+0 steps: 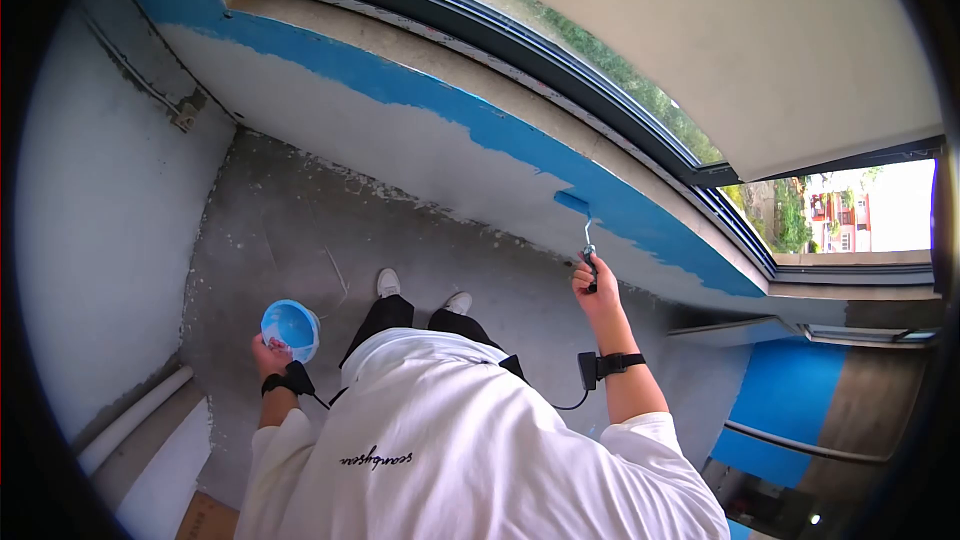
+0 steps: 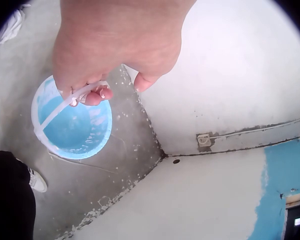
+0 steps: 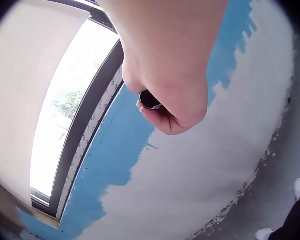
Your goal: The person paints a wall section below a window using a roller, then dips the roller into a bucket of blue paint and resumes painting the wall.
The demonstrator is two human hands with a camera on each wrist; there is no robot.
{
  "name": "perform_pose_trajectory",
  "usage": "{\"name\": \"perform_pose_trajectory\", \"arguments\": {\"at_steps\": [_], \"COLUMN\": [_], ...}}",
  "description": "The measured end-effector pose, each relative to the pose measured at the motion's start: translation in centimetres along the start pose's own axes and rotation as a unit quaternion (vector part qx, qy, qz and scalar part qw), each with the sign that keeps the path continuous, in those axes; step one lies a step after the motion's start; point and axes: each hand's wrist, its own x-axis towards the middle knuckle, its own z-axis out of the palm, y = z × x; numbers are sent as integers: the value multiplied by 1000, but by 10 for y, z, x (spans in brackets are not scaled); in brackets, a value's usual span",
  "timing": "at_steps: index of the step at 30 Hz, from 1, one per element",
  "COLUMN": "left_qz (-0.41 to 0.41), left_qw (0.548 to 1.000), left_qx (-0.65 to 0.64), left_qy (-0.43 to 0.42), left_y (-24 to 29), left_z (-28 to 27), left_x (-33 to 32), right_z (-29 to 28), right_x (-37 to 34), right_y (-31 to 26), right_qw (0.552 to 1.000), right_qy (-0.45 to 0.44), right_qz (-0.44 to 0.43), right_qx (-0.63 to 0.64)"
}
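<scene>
My right hand (image 1: pixel 597 286) grips the dark handle (image 3: pixel 149 100) of a paint roller (image 1: pixel 573 202). The roller's blue sleeve lies against the wall (image 1: pixel 520 145) below the window, at the lower border of a ragged blue painted band. In the right wrist view the roller head is hidden behind the hand. Down at the left, my left hand (image 2: pixel 115 50) holds a bucket (image 2: pixel 72 117) by its white plastic handle (image 2: pixel 65 107), the fingers curled round it. Light blue paint coats the inside of this bucket (image 1: pixel 290 330), which hangs over the grey floor.
A window frame (image 1: pixel 480 50) with a pale blind (image 1: pixel 760 30) runs above the blue band. At the left corner an electrical box (image 1: pixel 185 117) sits on the white wall. A white pipe (image 1: pixel 135 420) and a cardboard piece (image 1: pixel 207 518) lie at lower left.
</scene>
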Motion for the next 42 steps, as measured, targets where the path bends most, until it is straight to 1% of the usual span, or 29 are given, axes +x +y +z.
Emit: {"name": "perform_pose_trajectory", "arguments": {"at_steps": [1,2,3,5,6,7,8,11,13,14,15,17,18,20,22,24,25,27,29,31,33,35,37,38,39,40,41,42], "left_qz": [-15,-32,-34,-35,-36,-42,-48,-32,-32,-33,-33,-56,-55,20,34,45,41,38,-56,-52,-48,-43,-40,-37,-36,40,115,117], "left_qw": [999,996,996,995,995,995,993,992,993,993,994,991,991,999,998,997,998,999,991,990,989,990,989,989,989,997,993,993], "left_qx": [-27,-54,-51,-89,-89,-84,-80,-89,-87,-83,-82,-103,-102,33,47,60,47,32,-108,-108,-107,-126,-128,-127,-126,-55,16,18], "left_qy": [31,61,60,6,6,38,71,81,78,73,72,60,60,-33,-19,-7,2,9,62,73,86,46,56,66,67,42,14,10], "left_y": [2,3,3,2,3,5,6,3,4,4,6,9,6,-3,-5,-7,-6,0,10,7,6,3,0,0,-5,-14,-17,-10], "left_z": [9,17,17,8,11,19,28,34,29,27,26,23,15,-2,1,5,6,13,35,38,35,24,24,22,16,11,8,13], "left_x": [-11,-20,-18,-3,-8,-17,-26,-33,-29,-26,-24,-20,-11,11,8,8,8,1,-23,-25,-25,-20,-19,-21,-18,-12,-6,-10], "right_z": [0,0,2,8,9,10,11,12,15,17,15,10,11,10,10,9,11,16,18,22,16,9,8,8,10,11,10,11], "right_x": [-12,-24,-38,-60,-69,-73,-75,-59,-36,-25,-12,7,9,6,-6,-27,-40,-65,-75,-76,-59,-34,-2,10,20,23,22,18], "right_y": [-2,-4,-6,-8,-7,-5,-2,1,2,1,1,3,5,5,5,0,-1,-1,-2,-2,0,4,10,14,17,20,23,23], "right_qw": [1000,999,999,994,993,993,993,993,997,995,995,1000,1000,1000,999,997,997,995,994,996,996,997,998,998,999,1000,1000,1000], "right_qy": [-23,-26,-24,-99,-105,-105,-105,-102,-66,-70,-70,-13,2,-7,-14,-61,-60,-91,-100,-85,-85,-82,-45,-43,-19,4,4,11], "right_qz": [6,-3,-5,-13,-20,-19,-31,-34,-26,7,6,17,10,15,17,19,17,-14,-22,-31,-15,-1,22,25,20,15,14,10], "right_qx": [8,26,26,42,52,51,49,40,31,69,70,15,6,17,27,39,39,28,21,18,14,9,31,31,25,20,23,5]}}
